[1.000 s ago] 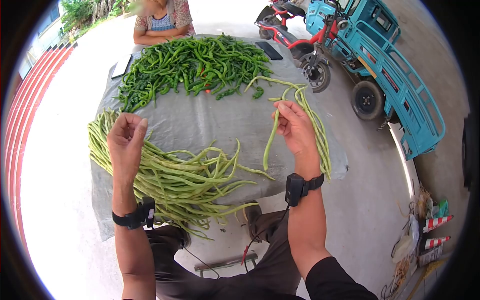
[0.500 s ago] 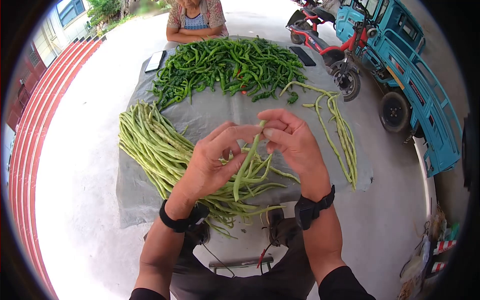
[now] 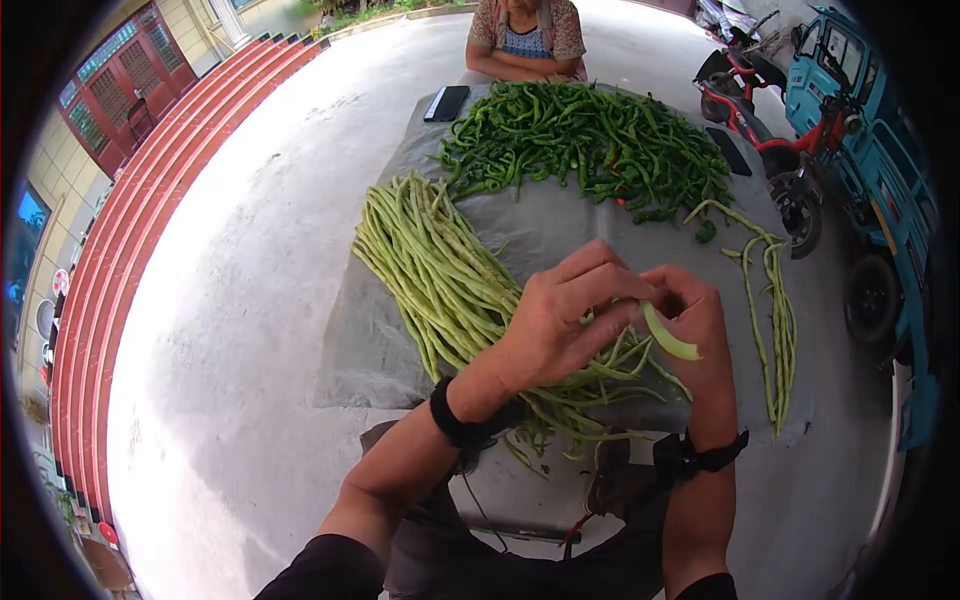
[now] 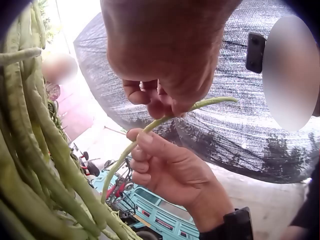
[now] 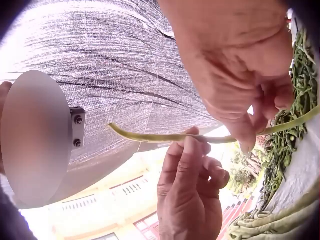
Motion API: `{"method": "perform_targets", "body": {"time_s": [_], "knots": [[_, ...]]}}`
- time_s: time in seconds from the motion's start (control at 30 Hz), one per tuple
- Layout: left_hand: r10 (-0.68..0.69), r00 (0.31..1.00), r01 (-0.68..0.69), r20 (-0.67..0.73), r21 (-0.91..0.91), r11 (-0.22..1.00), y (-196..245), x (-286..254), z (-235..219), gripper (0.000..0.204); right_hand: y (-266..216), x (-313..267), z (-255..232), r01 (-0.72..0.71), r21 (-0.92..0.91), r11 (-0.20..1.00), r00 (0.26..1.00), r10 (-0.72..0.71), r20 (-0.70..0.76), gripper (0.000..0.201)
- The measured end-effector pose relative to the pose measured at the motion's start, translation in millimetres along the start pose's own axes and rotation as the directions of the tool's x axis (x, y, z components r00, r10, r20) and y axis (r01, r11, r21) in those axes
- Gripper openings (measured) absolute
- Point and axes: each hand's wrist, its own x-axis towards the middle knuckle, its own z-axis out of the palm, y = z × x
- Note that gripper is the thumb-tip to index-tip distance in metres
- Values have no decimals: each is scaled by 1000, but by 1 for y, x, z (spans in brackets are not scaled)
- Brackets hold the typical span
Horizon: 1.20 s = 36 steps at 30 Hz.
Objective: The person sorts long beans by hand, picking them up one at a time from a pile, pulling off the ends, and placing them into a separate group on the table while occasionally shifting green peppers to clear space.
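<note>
A single long green bean [image 3: 668, 335] is held between my two hands above the front of the sheet. My left hand [image 3: 570, 315] pinches it between thumb and fingertips. Close beside it, my right hand [image 3: 695, 320] also pinches the bean, partly hidden behind the left in the head view. In the left wrist view the bean [image 4: 117, 162] runs past both sets of fingertips, one end free on each side. The right wrist view shows the left hand [image 5: 190, 192] and right hand [image 5: 245, 65] gripping it a short way apart. Below lies a large pile of long beans [image 3: 430, 260].
Green chili peppers [image 3: 590, 140] are heaped at the far side of the grey sheet [image 3: 350, 350], with a phone [image 3: 728, 150] beside them. A few long beans [image 3: 780, 340] lie at the right edge. A person [image 3: 525, 45] sits opposite with folded arms. A blue three-wheeler [image 3: 870, 130] stands right.
The right hand has brought the bean from the right side to the middle. The left hand has left the pile and now pinches that bean too. The head view has turned left.
</note>
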Motion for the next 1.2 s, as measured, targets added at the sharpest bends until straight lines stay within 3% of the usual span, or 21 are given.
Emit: {"method": "perform_targets", "body": {"time_s": [0.07,0.2,0.3,0.37,0.6,0.67,0.77,0.9,0.97,1.2], "knots": [[-85,996,85,-15,1,996,4,-1,-4,22,2,0,4,60,-92,994,996,-66,-59,20],[-85,992,78,-97,-78,994,-1,-3,-8,15,9,6,6,234,-218,947,957,-264,-120,19],[-159,965,102,-206,-263,959,-6,-2,-10,12,16,7,-1,208,-145,967,976,-215,-40,15],[-248,916,93,-316,-433,896,-5,2,-12,11,17,5,-6,100,-45,994,995,-99,20,12],[-496,723,196,-481,-546,814,-36,0,-78,14,12,3,-20,-26,98,995,996,18,82,10],[-548,671,221,-499,-571,790,-48,-5,-95,16,12,3,-18,-1,117,993,996,-9,86,10],[-602,596,298,-531,-550,780,-57,-10,-109,15,9,3,-4,53,66,996,993,-60,105,12],[-539,557,369,-632,-392,842,-74,-18,-126,17,2,1,25,181,-58,982,979,-174,102,15],[-493,522,433,-696,-282,857,-82,-24,-135,19,-6,0,34,177,-85,981,979,-167,117,17],[-437,489,505,-755,-164,848,-112,-37,-151,23,-9,1,67,279,-201,939,958,-259,119,15]]}}
